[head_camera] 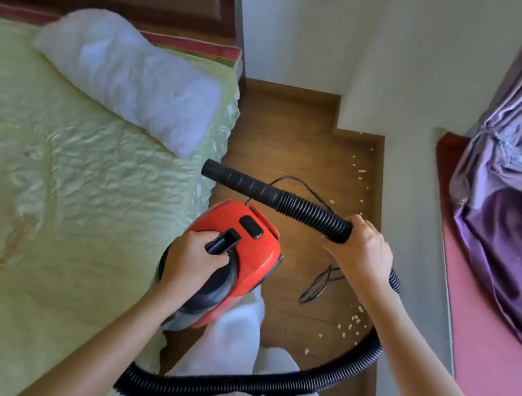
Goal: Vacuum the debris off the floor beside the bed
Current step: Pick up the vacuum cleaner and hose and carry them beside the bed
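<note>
The debris (362, 170) lay scattered on the wooden floor (276, 140) beside the bed (59, 173), in a pale trail along the wall side from near the corner step down past our legs, with a thicker patch (352, 324) lower down. As far as we could see, none of it had been taken up; we judged the job barely begun.

We carried the red vacuum (248, 239) in the air over the bed's edge, our left hand (191, 261) curled round its black handle. Our right hand (361, 249) was wrapped round the ribbed hose (310, 212) just behind the nozzle (238, 180). The nozzle pointed up and toward the bed, well apart from the floor, so no suction was reaching the crumbs. The hose looped down across our lap and back to the machine. A thin cord (300, 184) ran behind the nozzle, and a dark wiry tangle (318, 284) lay on the floor among the crumbs.

What remained, in our view, was everything: lowering the nozzle and sweeping the whole trail.
</note>
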A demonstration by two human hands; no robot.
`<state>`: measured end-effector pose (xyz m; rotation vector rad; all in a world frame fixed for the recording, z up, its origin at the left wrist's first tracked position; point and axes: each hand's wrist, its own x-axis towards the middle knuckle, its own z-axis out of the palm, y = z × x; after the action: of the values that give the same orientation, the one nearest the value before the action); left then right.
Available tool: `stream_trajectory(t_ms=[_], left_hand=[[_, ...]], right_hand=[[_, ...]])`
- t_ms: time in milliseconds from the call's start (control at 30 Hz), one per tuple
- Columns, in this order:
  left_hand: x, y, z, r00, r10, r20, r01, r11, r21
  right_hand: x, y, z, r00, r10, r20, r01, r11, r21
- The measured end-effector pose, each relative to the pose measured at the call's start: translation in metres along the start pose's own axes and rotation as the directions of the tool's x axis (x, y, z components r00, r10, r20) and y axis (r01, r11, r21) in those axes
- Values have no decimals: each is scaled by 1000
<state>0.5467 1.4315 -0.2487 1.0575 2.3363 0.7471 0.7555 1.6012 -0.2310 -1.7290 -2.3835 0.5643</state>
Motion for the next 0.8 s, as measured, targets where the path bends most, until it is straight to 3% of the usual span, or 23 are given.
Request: stream_trajectory(t_ms=[467, 800], left_hand=[[287, 44, -14, 997, 74, 5, -74, 996, 54], [477, 54, 7, 1000, -23, 9, 23, 1000, 9]], right_hand=[[282, -65, -1, 1000, -8, -10, 7, 993, -115], [485, -95, 28, 995, -43, 86, 49, 996, -73]])
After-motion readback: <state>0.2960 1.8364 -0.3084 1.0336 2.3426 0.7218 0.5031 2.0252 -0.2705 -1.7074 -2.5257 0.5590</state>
